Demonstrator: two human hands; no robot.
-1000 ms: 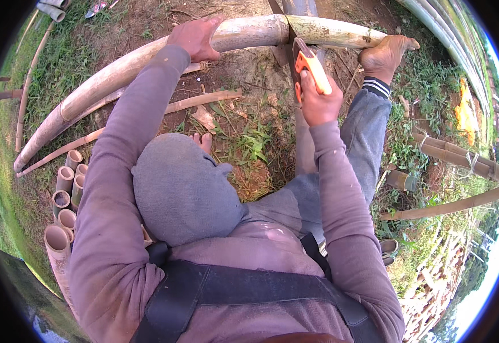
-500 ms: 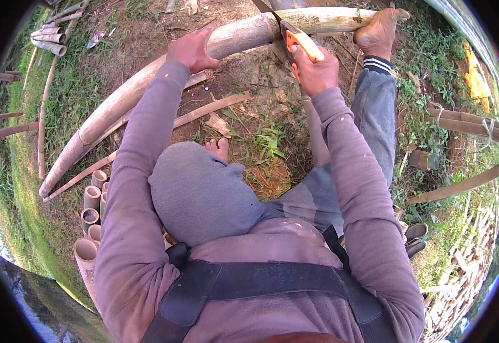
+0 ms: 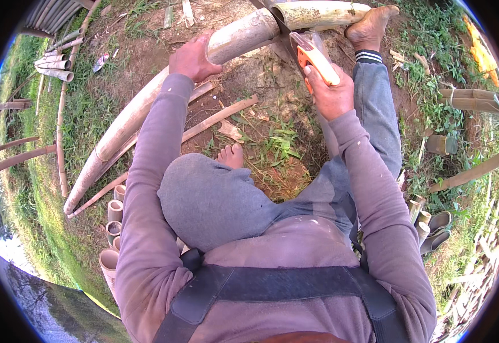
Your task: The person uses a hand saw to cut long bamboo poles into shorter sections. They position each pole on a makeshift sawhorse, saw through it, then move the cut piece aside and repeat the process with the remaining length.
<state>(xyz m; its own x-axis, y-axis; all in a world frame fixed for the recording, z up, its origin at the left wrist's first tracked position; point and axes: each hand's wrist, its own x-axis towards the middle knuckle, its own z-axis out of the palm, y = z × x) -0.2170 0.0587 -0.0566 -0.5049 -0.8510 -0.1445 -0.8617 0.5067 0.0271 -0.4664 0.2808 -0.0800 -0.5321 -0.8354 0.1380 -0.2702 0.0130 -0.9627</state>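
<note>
A long, thick, pale bamboo pole (image 3: 243, 39) curves from the far middle down to the left. My left hand (image 3: 194, 59) is wrapped over it, gripping it from above. In my right hand (image 3: 333, 94) is the orange handle (image 3: 316, 59) of a handsaw, whose dark blade (image 3: 281, 24) lies in a gap across the bamboo. Right of the blade, the bamboo's other section (image 3: 321, 14) sits at a slight angle and shows a cut edge. Whether the two sections still join underneath is hidden. My bare right foot (image 3: 372, 27) presses against that section's far end.
Split bamboo strips (image 3: 221, 117) lie on the ground before me. Short bamboo tubes (image 3: 110, 260) stand at my left. On the right are a bamboo rail (image 3: 478, 103), sandals (image 3: 435, 231) and a yellow bag (image 3: 481, 51). Several bamboo lengths (image 3: 55, 67) lie far left.
The handsaw and my right hand have drawn back toward me. The gap at the cut looks wider, with the two bamboo sections out of line. My left hand keeps its grip. The view has shifted slightly.
</note>
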